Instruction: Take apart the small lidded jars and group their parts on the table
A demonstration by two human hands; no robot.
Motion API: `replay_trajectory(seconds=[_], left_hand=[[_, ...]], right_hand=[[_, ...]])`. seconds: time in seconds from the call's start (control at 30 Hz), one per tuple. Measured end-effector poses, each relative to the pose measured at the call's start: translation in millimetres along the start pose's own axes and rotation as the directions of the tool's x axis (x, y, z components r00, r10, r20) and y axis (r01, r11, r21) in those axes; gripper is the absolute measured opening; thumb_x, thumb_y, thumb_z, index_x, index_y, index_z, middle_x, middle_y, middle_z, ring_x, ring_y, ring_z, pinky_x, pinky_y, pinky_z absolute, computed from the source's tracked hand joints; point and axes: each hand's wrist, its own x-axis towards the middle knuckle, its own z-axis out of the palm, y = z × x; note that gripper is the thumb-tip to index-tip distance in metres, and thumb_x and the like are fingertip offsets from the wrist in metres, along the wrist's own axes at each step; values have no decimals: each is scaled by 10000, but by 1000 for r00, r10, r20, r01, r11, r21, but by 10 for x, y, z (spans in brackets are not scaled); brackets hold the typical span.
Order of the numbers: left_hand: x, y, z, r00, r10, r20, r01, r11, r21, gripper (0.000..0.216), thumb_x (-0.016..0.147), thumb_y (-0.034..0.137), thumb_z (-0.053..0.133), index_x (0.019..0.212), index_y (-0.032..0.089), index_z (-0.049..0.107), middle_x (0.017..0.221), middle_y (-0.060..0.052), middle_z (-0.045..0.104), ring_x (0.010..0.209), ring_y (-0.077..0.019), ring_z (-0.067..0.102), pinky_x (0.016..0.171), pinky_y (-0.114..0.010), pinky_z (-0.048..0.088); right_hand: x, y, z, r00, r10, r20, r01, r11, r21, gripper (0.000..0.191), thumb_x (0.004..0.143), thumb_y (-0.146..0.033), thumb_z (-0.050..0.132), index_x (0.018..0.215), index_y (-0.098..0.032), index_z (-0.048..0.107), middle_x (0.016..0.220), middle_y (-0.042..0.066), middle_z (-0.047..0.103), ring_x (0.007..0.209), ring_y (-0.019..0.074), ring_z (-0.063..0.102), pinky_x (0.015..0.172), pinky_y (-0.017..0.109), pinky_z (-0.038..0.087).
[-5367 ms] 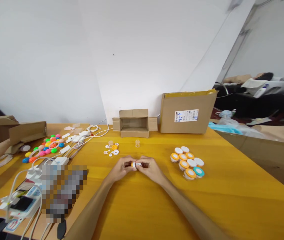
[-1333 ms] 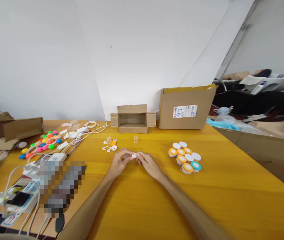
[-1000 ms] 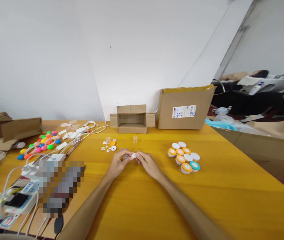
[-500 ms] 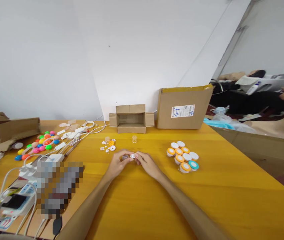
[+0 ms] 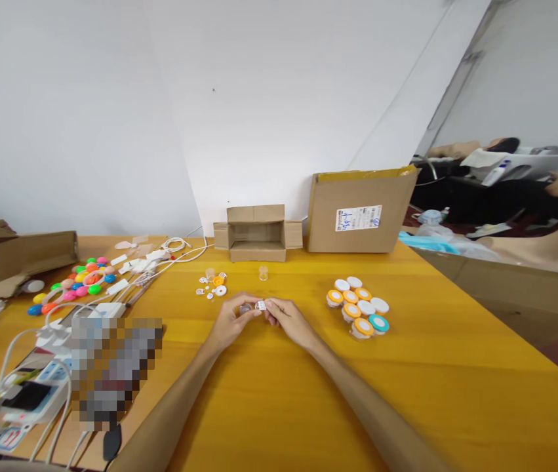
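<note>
Over the middle of the table, my left hand [image 5: 228, 321] is curled round a small clear plastic piece [image 5: 245, 308], which its fingers partly cover. My right hand [image 5: 286, 319] pinches a small white perforated disc [image 5: 260, 305] at its right edge. The left fingertips touch the disc's other side, so it sits between both hands. Beyond the left hand lie loose parts: an orange ring [image 5: 218, 281], a white ring [image 5: 220, 290] and several small white pieces. A clear open cylinder [image 5: 263, 273] stands just past the hands.
Several clear containers with white, orange and teal lids [image 5: 363, 295] stand to the right. An open small carton [image 5: 258, 236] and a large cardboard box [image 5: 362, 210] line the wall. Colourful balls [image 5: 86, 278], cables and a power strip [image 5: 52, 387] occupy the left. Another person sits far right.
The white disc has tilted a little between my fingers and shows more of its face. Both hands stay in nearly the same place; the view has shifted slightly.
</note>
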Motion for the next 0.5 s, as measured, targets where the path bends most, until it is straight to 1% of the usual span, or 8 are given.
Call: replay_trajectory(seconds=[0.13,0.23,0.3,0.37,0.5], left_hand=[[-2,-16,13,998,51,-30,-49,997,66,184,866,356,633,912,206,730,881,-49,739,825,-187,645,794,-308,506],[-7,-41,21,994,102,-43,-94,982,166,174,895,334,598,927,214,719,867,-45,725,820,-190,626,804,-320,483],[-13,-57,28,989,147,-16,-139,959,246,159,907,308,584,940,223,715,858,-42,717,813,-193,610,814,-334,464],[-21,-65,38,983,183,35,-184,928,323,147,911,284,581,953,235,713,862,-46,712,831,-204,598,821,-347,450],[-35,-74,63,973,197,121,-231,859,458,158,915,247,577,995,260,713,910,-60,708,920,-232,581,835,-364,425]], right_hand=[[7,8,2,1000,24,3,-24,998,54,608,843,-769,374,612,-221,501,500,-43,442,489,123,417,538,265,366],[13,13,2,999,36,-19,-34,994,100,614,828,-779,388,602,-220,502,494,-42,439,482,121,414,522,262,359],[18,14,0,997,44,-57,-37,992,120,610,819,-784,399,615,-220,511,505,-38,456,489,122,429,516,260,364],[24,15,-4,993,52,-109,-38,991,126,599,817,-780,409,641,-220,528,529,-29,489,506,127,452,517,260,379],[37,21,-12,977,63,-202,-39,992,123,570,815,-762,433,702,-220,565,567,-19,537,514,132,475,504,264,394]])
